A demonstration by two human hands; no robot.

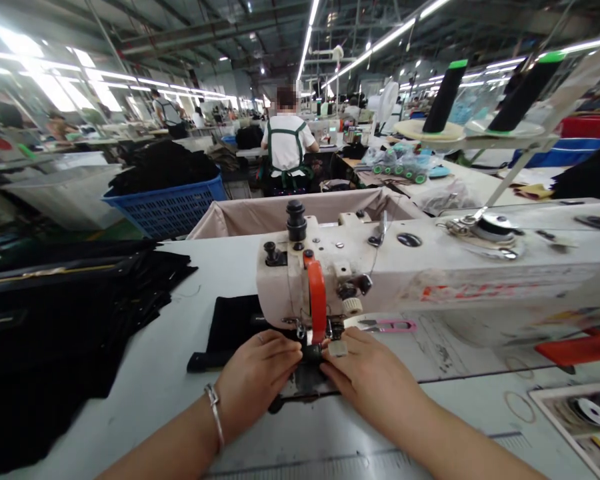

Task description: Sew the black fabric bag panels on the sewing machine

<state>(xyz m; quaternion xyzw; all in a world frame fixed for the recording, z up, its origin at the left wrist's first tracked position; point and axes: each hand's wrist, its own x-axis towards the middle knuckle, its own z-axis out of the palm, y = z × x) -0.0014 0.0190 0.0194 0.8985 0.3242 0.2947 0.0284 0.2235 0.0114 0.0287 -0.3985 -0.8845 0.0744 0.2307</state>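
Observation:
A piece of black fabric point(230, 327) lies under the head of a white sewing machine point(285, 280), with a folded edge at its left end. My left hand point(260, 367) has its fingers pressed together on the fabric, just left of the needle area. On the other side, my right hand point(365, 370) grips the fabric close to the presser foot, fingers closed. The orange lever guard point(317, 300) hangs between my hands and partly covers the needle. Behind my right hand lie pink-handled thread snips point(393, 325) on the machine bed.
Stacked black fabric pieces point(55, 333) cover the table's left side. A fabric-lined bin point(260, 210) stands behind the machine, beside a blue basket point(175, 203) of black cloth. Thread cones point(445, 100) rise at right. A bobbin tray point(570, 413) sits front right. A person point(286, 143) works ahead.

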